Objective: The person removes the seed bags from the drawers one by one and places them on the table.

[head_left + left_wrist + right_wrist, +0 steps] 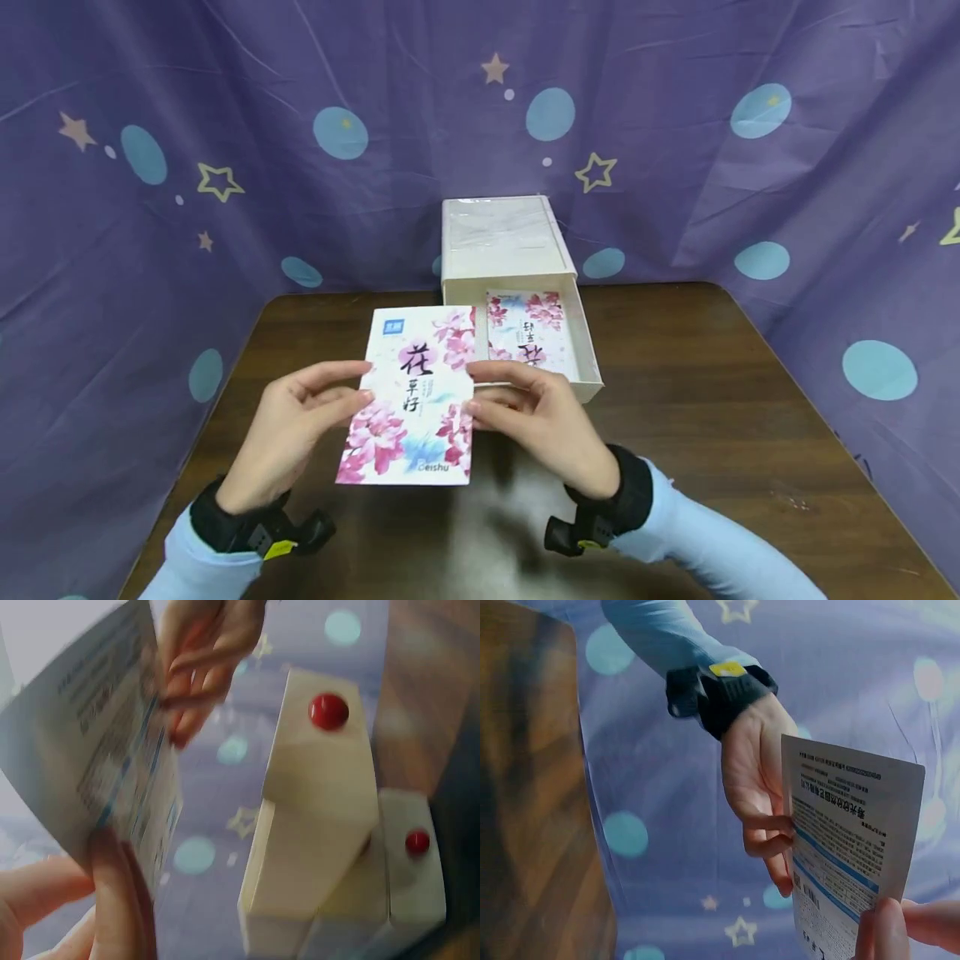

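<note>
A flat white seed packet (420, 396) printed with pink flowers and dark characters is held upright above the table, its front toward the head camera. My left hand (288, 425) pinches its left edge between thumb and fingers. On the opposite edge, my right hand (543, 417) pinches it the same way. The printed back of the packet (847, 840), with blue stripes and small text, shows in the right wrist view. Behind it, a white drawer box (498, 237) stands with its upper drawer pulled out. A similar flowered packet (528, 329) lies inside that drawer.
The left wrist view shows a red knob (328, 712) on the pulled-out drawer and another red knob (417, 841) on the closed lower drawer. The brown wooden table (675, 392) reaches back to a purple curtain (637, 67) with stars and blue dots.
</note>
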The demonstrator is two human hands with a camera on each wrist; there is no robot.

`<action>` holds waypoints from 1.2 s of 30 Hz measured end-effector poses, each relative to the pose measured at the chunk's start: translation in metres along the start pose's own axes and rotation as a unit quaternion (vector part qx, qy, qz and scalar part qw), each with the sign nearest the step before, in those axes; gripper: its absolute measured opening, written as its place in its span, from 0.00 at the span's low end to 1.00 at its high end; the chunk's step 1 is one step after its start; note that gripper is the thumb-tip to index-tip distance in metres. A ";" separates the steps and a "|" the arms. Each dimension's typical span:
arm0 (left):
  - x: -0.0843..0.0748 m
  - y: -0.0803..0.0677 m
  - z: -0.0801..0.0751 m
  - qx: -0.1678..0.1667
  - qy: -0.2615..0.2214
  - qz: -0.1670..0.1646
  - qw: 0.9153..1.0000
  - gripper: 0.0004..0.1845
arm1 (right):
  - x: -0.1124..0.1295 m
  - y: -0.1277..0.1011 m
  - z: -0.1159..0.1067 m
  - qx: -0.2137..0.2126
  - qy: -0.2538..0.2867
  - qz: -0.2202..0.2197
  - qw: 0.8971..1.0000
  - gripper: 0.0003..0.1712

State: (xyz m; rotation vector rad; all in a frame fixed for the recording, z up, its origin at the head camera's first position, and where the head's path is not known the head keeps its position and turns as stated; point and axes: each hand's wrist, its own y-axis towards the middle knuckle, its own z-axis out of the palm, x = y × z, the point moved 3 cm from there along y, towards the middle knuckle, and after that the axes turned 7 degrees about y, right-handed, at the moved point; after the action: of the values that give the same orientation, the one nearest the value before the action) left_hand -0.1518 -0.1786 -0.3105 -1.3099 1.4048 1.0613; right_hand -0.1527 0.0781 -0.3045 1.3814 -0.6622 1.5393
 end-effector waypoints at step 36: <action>0.143 0.027 -0.153 -0.159 0.258 -0.138 0.943 0.32 | -0.179 0.125 0.119 -0.113 0.066 0.174 0.976 0.11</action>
State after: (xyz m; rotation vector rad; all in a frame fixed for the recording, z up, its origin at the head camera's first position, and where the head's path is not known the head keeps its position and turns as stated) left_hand -0.1912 -0.3562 -0.4173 -2.0698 1.3921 0.8035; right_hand -0.2216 -0.1275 -0.4268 1.0198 -1.0027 1.7489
